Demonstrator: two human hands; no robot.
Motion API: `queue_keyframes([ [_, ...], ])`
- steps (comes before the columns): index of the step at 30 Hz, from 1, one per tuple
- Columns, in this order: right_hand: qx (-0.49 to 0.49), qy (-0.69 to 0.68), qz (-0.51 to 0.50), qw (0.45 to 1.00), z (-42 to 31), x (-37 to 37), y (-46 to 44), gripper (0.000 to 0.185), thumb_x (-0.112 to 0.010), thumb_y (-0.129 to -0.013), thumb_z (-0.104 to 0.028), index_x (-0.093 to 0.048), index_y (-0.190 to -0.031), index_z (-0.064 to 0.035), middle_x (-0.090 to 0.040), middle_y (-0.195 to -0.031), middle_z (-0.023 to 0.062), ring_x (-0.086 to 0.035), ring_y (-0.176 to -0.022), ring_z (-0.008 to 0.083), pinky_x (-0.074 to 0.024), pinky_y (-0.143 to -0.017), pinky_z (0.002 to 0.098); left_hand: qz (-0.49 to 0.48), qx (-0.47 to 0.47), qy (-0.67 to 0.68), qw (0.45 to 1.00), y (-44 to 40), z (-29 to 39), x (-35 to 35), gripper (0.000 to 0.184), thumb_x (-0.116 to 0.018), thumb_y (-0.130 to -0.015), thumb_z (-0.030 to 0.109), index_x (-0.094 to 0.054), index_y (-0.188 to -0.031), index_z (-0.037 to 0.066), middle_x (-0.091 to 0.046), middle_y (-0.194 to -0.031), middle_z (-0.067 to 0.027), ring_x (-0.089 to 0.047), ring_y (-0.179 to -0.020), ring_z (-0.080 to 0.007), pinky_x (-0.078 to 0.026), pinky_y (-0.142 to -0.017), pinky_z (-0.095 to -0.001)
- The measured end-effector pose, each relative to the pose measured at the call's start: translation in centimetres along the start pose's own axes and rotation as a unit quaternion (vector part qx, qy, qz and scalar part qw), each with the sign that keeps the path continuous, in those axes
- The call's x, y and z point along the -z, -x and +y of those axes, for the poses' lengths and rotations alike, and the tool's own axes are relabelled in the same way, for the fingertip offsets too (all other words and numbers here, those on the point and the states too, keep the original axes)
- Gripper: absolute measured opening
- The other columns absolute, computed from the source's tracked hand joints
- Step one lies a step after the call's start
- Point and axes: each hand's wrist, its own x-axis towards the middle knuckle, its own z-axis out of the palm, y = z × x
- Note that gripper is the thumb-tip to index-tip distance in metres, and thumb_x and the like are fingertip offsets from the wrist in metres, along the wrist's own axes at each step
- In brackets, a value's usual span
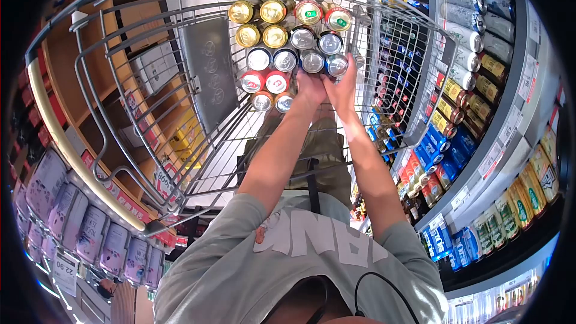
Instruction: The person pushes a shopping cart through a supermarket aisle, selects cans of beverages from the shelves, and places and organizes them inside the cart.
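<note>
Rows of drink cans stand upright in a wire shopping cart point(108, 159), their tops facing me. My right hand point(343, 89) is closed round a dark blue-sided can point(337, 65), with a finger along its right side and the thumb at its near side. My left hand point(309, 89) is closed against the near side of the neighbouring silver-topped can point(312, 61); its fingertips are partly hidden. Left of these are more silver-topped cans point(259, 59) and red-rimmed cans point(276, 82). Gold-topped cans point(274, 36) and cans with green tabs point(308, 13) sit farther off.
Shelves of beer cans point(429, 147) with price tags point(491, 159) run along the right. A grey flap panel point(207, 63) is inside the cart's left part. Wooden shelving point(90, 54) stands beyond it, with lilac packs point(84, 222) at lower left.
</note>
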Motion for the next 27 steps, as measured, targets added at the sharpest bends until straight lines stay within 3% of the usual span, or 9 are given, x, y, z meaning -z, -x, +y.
queue_keyframes([
  [4, -0.013, 0.021, -0.002, 1.000, -0.3, 0.9, 1.1, 0.094, -0.077, -0.073, -0.006, -0.024, -0.150, 0.0047, -0.033, -0.150, 0.0301, -0.032, -0.142, 0.0435, -0.0278, -0.119, 0.0463, 0.043, 0.006, 0.000, 0.999, 1.2, -0.6, 1.1, 0.061, -0.024, -0.105, 0.044, -0.031, -0.150, 0.003, -0.044, -0.149, -0.0148, -0.044, -0.135, -0.0353, -0.032, -0.116, -0.0533],
  [6, -0.026, 0.025, 0.009, 0.999, -1.0, 1.7, 1.9, 0.093, -0.075, -0.075, -0.005, -0.023, -0.150, 0.0053, -0.032, -0.151, 0.0306, -0.031, -0.143, 0.0438, -0.0263, -0.120, 0.0465, 0.075, 0.017, -0.139, 0.987, 1.4, -0.5, 2.4, 0.062, -0.028, -0.106, 0.044, -0.023, -0.153, 0.003, -0.043, -0.149, -0.0143, -0.041, -0.138, -0.0345, -0.031, -0.116, -0.0516],
  [8, -0.035, 0.026, 0.022, 0.999, -1.9, 2.7, 2.8, 0.091, -0.073, -0.076, -0.004, -0.022, -0.150, 0.0058, -0.030, -0.151, 0.0311, -0.029, -0.143, 0.0441, -0.0248, -0.120, 0.0467, 0.089, 0.020, -0.117, 0.989, 2.5, -1.0, 3.3, 0.057, -0.037, -0.105, 0.037, -0.026, -0.150, 0.002, -0.043, -0.148, -0.0138, -0.041, -0.137, -0.0335, -0.034, -0.115, -0.0490],
  [10, -0.072, 0.009, 0.037, 0.997, -3.3, 4.1, 4.1, 0.088, -0.071, -0.077, -0.004, -0.023, -0.149, 0.0068, -0.030, -0.151, 0.0306, -0.029, -0.143, 0.0436, -0.0241, -0.120, 0.0465, 0.118, 0.013, -0.207, 0.971, 3.2, -1.9, 5.0, 0.043, -0.047, -0.102, 0.026, -0.043, -0.137, 0.002, -0.055, -0.133, -0.0126, -0.054, -0.123, -0.0301, -0.046, -0.104, -0.0447],
  [13, -0.080, -0.022, 0.067, 0.994, -5.3, 6.1, 6.3, 0.083, -0.069, -0.079, -0.005, -0.026, -0.148, 0.0063, -0.034, -0.147, 0.0290, -0.032, -0.141, 0.0426, -0.0256, -0.119, 0.0468, 0.098, 0.015, -0.252, 0.963, 6.0, -3.1, 5.7, 0.013, -0.058, -0.095, 0.013, -0.063, -0.104, 0.006, -0.064, -0.099, -0.0071, -0.066, -0.092, -0.0236, -0.056, -0.076, -0.0375],
  [14, -0.085, -0.038, 0.075, 0.993, -5.5, 6.8, 7.2, 0.082, -0.069, -0.079, -0.005, -0.026, -0.148, 0.0061, -0.035, -0.147, 0.0284, -0.033, -0.141, 0.0424, -0.0260, -0.119, 0.0468, 0.089, 0.006, -0.236, 0.968, 7.4, -3.7, 5.5, 0.038, -0.066, -0.088, 0.008, -0.054, -0.124, 0.006, -0.064, -0.100, -0.0056, -0.065, -0.081, -0.0202, -0.056, -0.067, -0.0338],
  [20, -0.098, -0.080, 0.119, 0.985, -7.1, 11.9, 12.9, 0.077, -0.070, -0.079, -0.008, -0.034, -0.146, 0.0009, -0.038, -0.146, 0.0239, -0.036, -0.140, 0.0392, -0.0295, -0.117, 0.0447, 0.025, -0.059, -0.288, 0.955, 11.1, -9.2, 5.0, 0.053, -0.068, -0.084, -0.002, -0.045, -0.131, 0.004, -0.062, -0.104, -0.0115, -0.065, -0.082, -0.0218, -0.057, -0.068, -0.0354],
  [22, -0.099, -0.083, 0.141, 0.982, -6.5, 14.2, 15.1, 0.073, -0.069, -0.078, -0.007, -0.037, -0.144, 0.0000, -0.040, -0.145, 0.0230, -0.038, -0.138, 0.0377, -0.0331, -0.114, 0.0444, -0.076, -0.043, -0.327, 0.941, 11.3, -11.6, 4.6, 0.055, -0.067, -0.084, -0.003, -0.042, -0.133, 0.002, -0.062, -0.109, -0.0141, -0.066, -0.084, -0.0227, -0.057, -0.069, -0.0359],
  [27, -0.063, -0.110, 0.246, 0.961, -2.3, 21.2, 24.2, 0.069, -0.068, -0.078, -0.006, -0.041, -0.141, -0.0011, -0.045, -0.140, 0.0190, -0.045, -0.131, 0.0328, -0.0416, -0.105, 0.0435, -0.119, -0.030, -0.351, 0.928, 18.0, -21.4, 1.0, 0.050, -0.061, -0.086, -0.010, -0.045, -0.132, -0.001, -0.061, -0.115, -0.0178, -0.066, -0.094, -0.0259, -0.059, -0.087, -0.0358],
])
